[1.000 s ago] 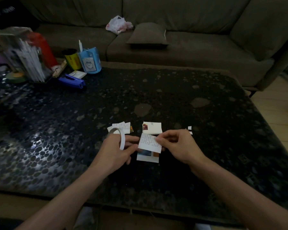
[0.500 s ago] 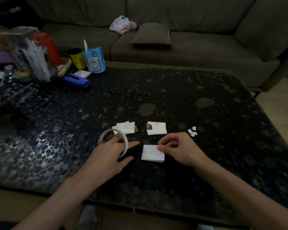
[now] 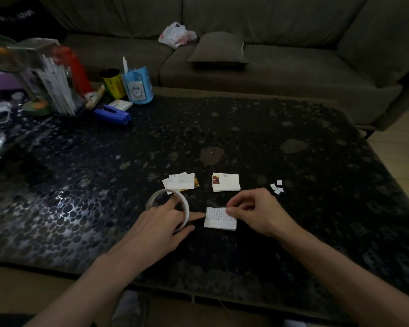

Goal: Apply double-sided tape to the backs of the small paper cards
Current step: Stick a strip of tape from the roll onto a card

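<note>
Wearing the tape roll (image 3: 187,210) looped over its straight fingers, the left hand (image 3: 161,223) reaches a fingertip to the card's (image 3: 219,220) left edge. The card lies flat on the counter (image 3: 222,128) between both hands, long side running across, and the right hand (image 3: 253,213) pinches its upper right.

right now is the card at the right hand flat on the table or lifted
Flat: the paper card lies on the table, text side up, with the right hand pinching its upper edge.
</note>
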Demonstrator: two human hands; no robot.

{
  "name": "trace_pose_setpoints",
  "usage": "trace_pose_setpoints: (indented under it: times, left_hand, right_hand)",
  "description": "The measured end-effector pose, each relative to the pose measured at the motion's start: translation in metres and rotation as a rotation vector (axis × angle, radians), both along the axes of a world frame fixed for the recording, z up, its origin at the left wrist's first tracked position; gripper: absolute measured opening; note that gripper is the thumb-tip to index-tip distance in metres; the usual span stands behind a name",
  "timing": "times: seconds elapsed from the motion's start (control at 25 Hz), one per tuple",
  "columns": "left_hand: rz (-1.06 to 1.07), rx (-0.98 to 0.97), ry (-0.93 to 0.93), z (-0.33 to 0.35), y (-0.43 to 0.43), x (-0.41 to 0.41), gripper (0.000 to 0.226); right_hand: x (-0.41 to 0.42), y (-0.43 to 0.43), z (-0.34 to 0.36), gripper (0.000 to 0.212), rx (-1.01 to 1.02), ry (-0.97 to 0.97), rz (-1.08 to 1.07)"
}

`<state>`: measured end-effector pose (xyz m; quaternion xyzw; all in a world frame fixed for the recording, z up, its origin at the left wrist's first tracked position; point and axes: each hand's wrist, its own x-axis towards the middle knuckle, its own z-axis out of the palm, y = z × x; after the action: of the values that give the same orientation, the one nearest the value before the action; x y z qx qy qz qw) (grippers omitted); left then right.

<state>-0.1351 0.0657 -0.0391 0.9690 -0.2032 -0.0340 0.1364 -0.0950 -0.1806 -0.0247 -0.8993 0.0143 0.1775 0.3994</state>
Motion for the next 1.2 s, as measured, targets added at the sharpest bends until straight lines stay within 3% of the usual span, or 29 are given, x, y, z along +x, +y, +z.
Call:
trace_pose_setpoints:
  times: [0.44,0.8,1.04,1.2]
  left_hand:
    - [-0.086,0.077,-0.100,-0.004,0.002,0.000,0.040]
    - [-0.096,0.164,-0.091,0.000,-0.001,-0.001,0.057]
    - [-0.089,0.196,-0.070,0.008,-0.010,-0.002,0.089]
    - [-0.099,0.254,-0.039,0.009,-0.013,0.000,0.080]
  right_hand:
    - [0.000,0.005,0.004,0.011,-0.105,-0.011,0.013]
    - [-0.003,0.005,0.003,0.012,-0.138,-0.076,0.027]
    - [-0.010,0.010,-0.008,0.021,-0.253,-0.240,0.037]
    - [-0.014,0.015,-0.017,0.037,-0.355,-0.392,0.022]
